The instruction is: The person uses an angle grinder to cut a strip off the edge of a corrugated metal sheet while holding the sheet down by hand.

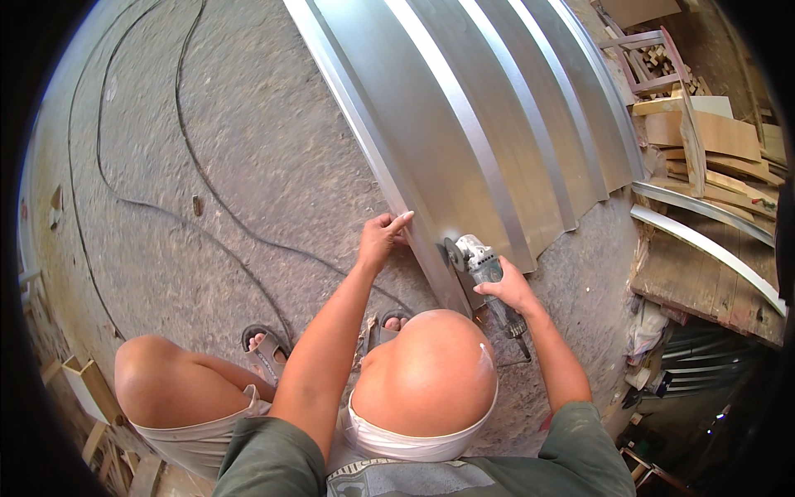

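A large ribbed sheet of silvery metal [439,141] lies on the rough floor, running away from me. At its left edge my left hand [381,243] pinches the folded rim between thumb and fingers. My right hand [512,288] is wrapped around the body of an angle grinder [483,267], whose cord end points back toward me. The grinder's dark disc [455,254] stands on edge against the sheet near its close end, just inside the left rim. A bright spot shows on the metal beside the disc. Whether the disc is turning cannot be made out.
Dark cables [178,108] snake over the floor at left, one passing near my sandalled foot [265,341]. Cut wood [729,137] is piled at the far right. Curved metal strips [712,248] rest on a wooden board [687,290]. My bent knee [435,356] is close to the sheet's near end.
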Demonstrator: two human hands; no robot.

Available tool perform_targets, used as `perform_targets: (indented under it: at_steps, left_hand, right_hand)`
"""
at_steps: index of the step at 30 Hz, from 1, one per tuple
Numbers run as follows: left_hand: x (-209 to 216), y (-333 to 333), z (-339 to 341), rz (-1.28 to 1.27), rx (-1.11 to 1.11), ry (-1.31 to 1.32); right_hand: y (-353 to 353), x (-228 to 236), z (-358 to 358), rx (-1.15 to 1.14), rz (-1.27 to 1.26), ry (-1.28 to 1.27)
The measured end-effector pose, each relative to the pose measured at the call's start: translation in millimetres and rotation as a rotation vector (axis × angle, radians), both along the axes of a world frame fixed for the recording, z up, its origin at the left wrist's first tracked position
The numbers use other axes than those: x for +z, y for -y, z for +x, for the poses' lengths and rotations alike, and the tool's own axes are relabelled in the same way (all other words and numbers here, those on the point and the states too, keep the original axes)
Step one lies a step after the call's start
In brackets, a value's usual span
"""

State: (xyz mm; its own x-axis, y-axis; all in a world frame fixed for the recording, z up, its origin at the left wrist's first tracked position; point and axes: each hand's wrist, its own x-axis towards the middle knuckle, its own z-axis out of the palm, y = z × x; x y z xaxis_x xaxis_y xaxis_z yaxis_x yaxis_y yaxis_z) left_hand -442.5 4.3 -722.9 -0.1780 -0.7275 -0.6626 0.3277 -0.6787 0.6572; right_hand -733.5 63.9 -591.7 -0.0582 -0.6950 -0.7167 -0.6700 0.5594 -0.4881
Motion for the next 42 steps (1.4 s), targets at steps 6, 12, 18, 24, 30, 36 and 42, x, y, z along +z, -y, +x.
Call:
perform_targets:
  at_steps: [6, 12, 18, 24, 30, 36, 42]
  left_hand:
    - [-6.2, -1.6, -3.2, -0.039, 0.019, -0.027]
    - [-6.8, -1.4, -2.3, -0.011, 0.031, -0.022]
    - [-8.4, -1.9, 1.1, -0.001, -0.035, 0.057]
    - [-9.2, -2.0, -1.3, -0.024, 0.009, 0.019]
    - [-9.8, -1.4, -1.9, -0.029, -0.003, 0.046]
    - [-6.3, -2.9, 0.0, -0.033, 0.003, 0.086]
    - [-3.1, -2.5, -0.1, -0.016, 0.019, 0.064]
  right_hand:
    - [2.4, -7.0, -5.2, 0.013, 0.028, -0.002]
    - [7.4, -9.3, -4.1, 0.062, 0.031, -0.05]
    - [11.5, -2.5, 3.2, 0.081, 0.041, -0.069]
    - [7.3, -12.5, -4.4, 0.059, 0.049, -0.054]
    - [-1.5, -31.1, -14.8, 0.074, -0.081, -0.085]
    - [11.1, -14.9, 0.8, 0.055, 0.038, -0.028]
    - [17.4, -15.1, 4.1, 0.062, 0.066, -0.021]
